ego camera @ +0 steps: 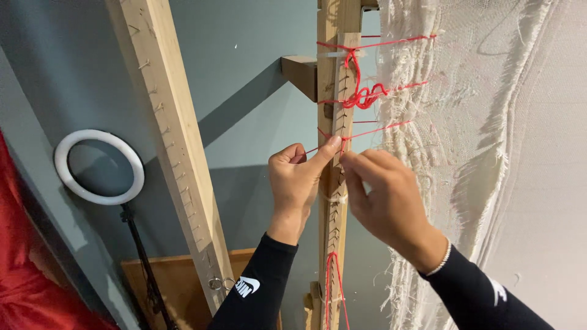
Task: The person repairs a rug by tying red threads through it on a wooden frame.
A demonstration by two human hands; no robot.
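Red yarn (pixel 365 95) ran in taut lines from a narrow wooden upright (pixel 335 183) studded with small nails across to the frayed cream fabric (pixel 465 134) hanging at three o'clock, with a loose knotted tangle bunched against the upright near twelve o'clock. One strand came down to the middle of the frame, where both hands met at the post. The left hand (pixel 295 183) was curled nearly closed, its thumb (pixel 324 153) stretched up against the wood and its forefinger tucked behind, pinching the strand so that it stayed tight against the nail row. The right hand (pixel 385 195), arriving from four o'clock, had its fingertips drawn together in a narrow pinch just beside that thumb, apparently on the same strand, though the yarn between the fingers was too thin to make out for certain. Holding from both sides seemed to be what kept the line stretched while it sat at the post.

More red yarn hung slack down the upright at six o'clock. A second, wider wooden beam (pixel 177 140), also nailed, leaned diagonally at ten o'clock, well apart from the hands. A white ring light (pixel 63 153) on a dark stand stood at nine o'clock before the grey-blue wall (pixel 257 134), and red cloth (pixel 24 275) filled the corner at eight o'clock.
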